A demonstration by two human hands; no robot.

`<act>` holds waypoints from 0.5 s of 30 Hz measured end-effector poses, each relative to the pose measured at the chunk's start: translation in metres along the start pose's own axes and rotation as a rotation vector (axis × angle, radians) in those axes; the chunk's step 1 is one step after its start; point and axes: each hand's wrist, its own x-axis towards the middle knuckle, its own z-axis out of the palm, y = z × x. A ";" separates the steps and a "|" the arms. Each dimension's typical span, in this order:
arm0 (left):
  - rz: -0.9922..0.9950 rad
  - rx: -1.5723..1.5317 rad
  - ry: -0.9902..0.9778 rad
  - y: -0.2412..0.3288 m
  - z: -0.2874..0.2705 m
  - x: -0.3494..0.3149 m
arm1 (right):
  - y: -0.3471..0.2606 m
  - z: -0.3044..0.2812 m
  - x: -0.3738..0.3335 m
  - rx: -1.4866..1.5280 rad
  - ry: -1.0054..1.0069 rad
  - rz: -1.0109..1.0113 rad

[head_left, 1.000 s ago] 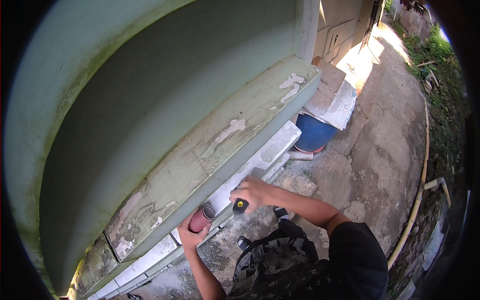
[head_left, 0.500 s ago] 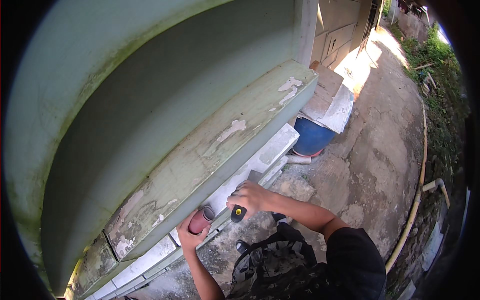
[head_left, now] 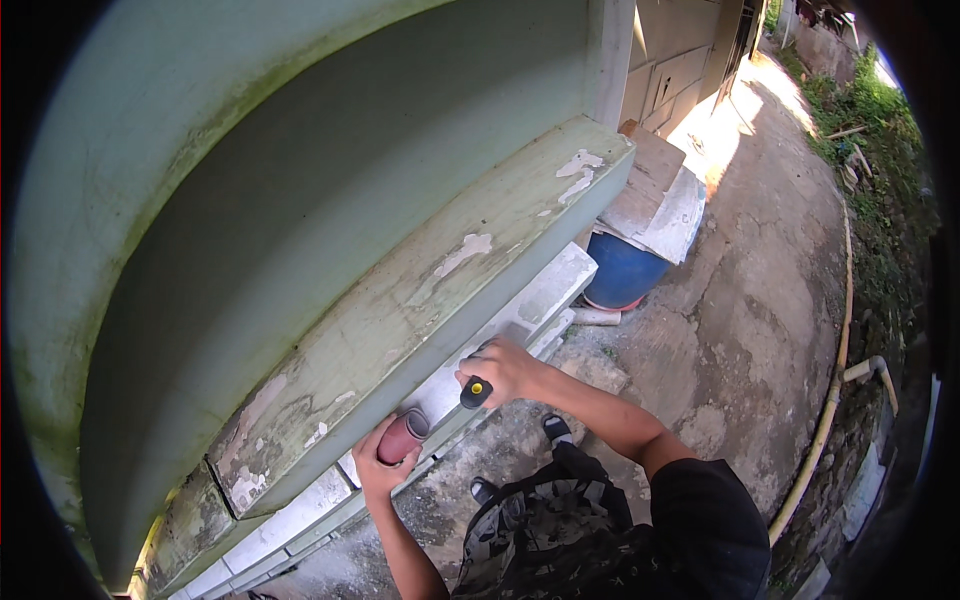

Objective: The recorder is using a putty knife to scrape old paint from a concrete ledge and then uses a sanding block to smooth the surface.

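My left hand is wrapped around a reddish-brown hollow cylinder with a grey rim; whether it is a cup or a roll of sheet I cannot tell. To its right, my right hand grips a putty knife by its black handle, whose end has a yellow-ringed hole. The grey blade points away from me, over the low whitish ledge, mostly hidden by the hand; contact with the ledge cannot be made out.
Above runs a green masonry ledge with peeling paint. A blue drum, topped with boards, stands at its far end. On the right, a concrete path is bordered by a pale pipe and plants.
My right hand has shifted a little away from me along the low ledge with the putty knife. My left hand stays almost where it was, still holding the cylinder.
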 end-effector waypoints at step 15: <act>-0.014 0.002 0.011 -0.006 0.002 0.002 | 0.000 -0.008 0.001 -0.072 0.018 -0.041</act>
